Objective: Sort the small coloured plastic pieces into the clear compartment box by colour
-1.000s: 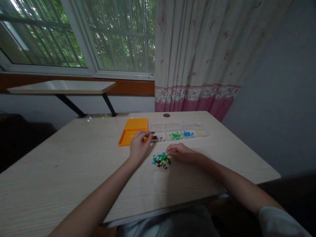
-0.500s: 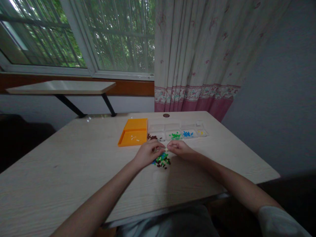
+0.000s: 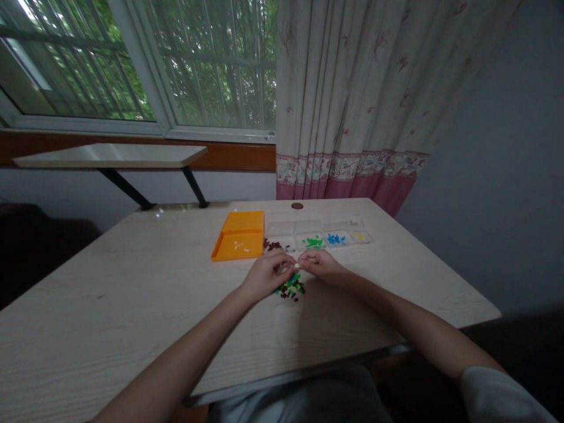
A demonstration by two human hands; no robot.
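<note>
My left hand [image 3: 269, 273] curves over a mixed pile of tiny green, blue and brown pieces [image 3: 291, 288] on the table. Its thumb and forefinger close at a small white piece [image 3: 296, 266]. From the other side, the pinched fingers of my right hand [image 3: 322, 265] meet the same white piece, just beyond the pile. The pieces look like small plastic bricks, but are too small to make out well. Part of the pile is hidden beneath my left hand.
Behind my hands, an open orange case [image 3: 238, 247] holds a few white pieces. Beside it, clear plastic boxes contain brown pieces [image 3: 274, 244], green pieces [image 3: 314, 241], blue pieces [image 3: 335, 239] and yellow pieces [image 3: 360, 237]. A raised shelf [image 3: 110, 155] stands at the back left.
My left thumb and fingertips have shifted slightly toward my right hand and the white piece. The left hand now covers more of the blue pieces. The boxes and case stay put.
</note>
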